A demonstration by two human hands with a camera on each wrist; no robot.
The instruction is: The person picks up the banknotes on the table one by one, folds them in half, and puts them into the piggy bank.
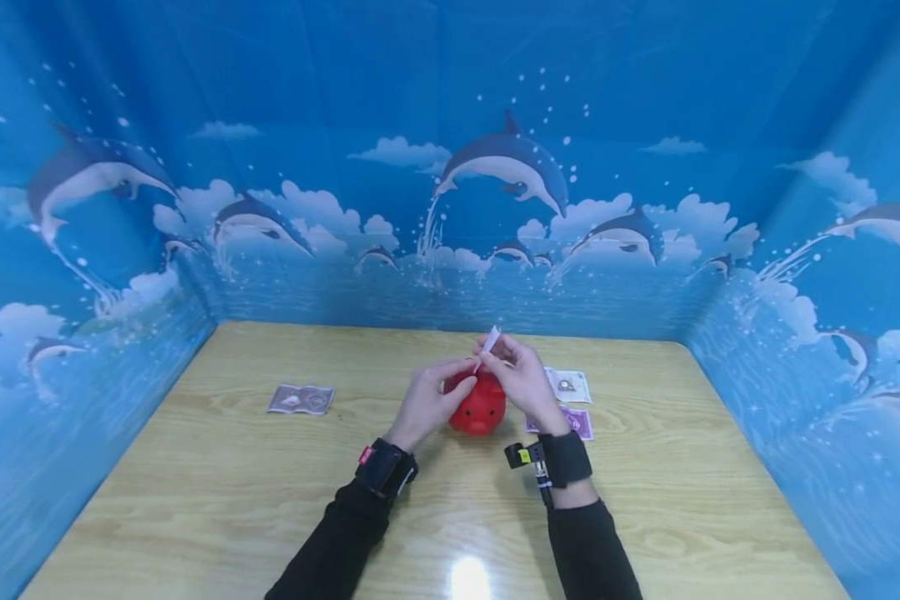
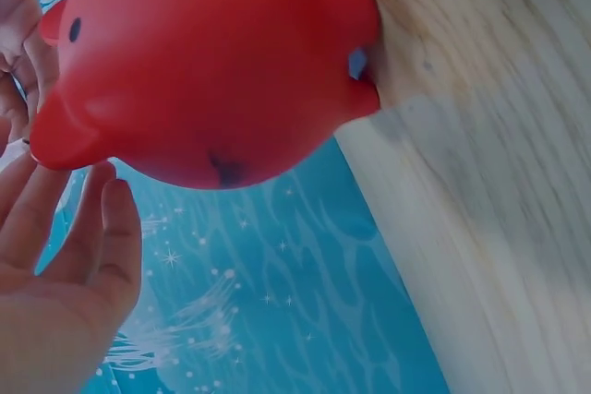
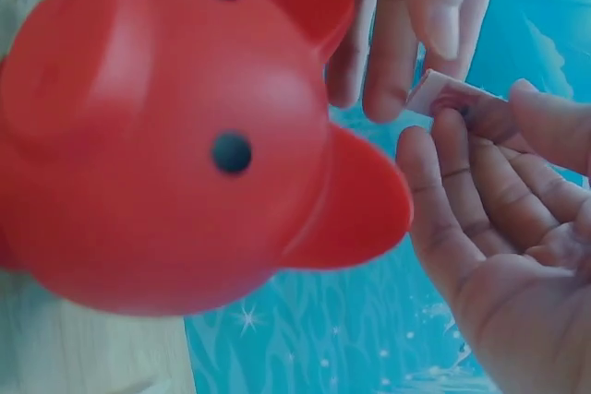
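A red piggy bank (image 1: 478,414) with black eyes stands on the table, its snout towards me. Above its back, my right hand (image 1: 527,382) pinches a folded paper note (image 1: 490,340) between thumb and fingers. The right wrist view shows the note (image 3: 473,110) as a narrow pinkish strip, its free end close to the left fingertips. My left hand (image 1: 429,402) is at the top of the pig, its fingers extended by the ear. In the left wrist view those fingers (image 2: 118,237) reach behind the ear. The top of the pig is hidden by the hands.
On the wooden table (image 1: 217,500), a grey-brown note (image 1: 301,399) lies to the left. Right of the pig are a pale note (image 1: 572,386) and a purple note (image 1: 581,423), partly behind the right hand. A blue dolphin-print curtain (image 1: 330,100) borders the table's back and sides.
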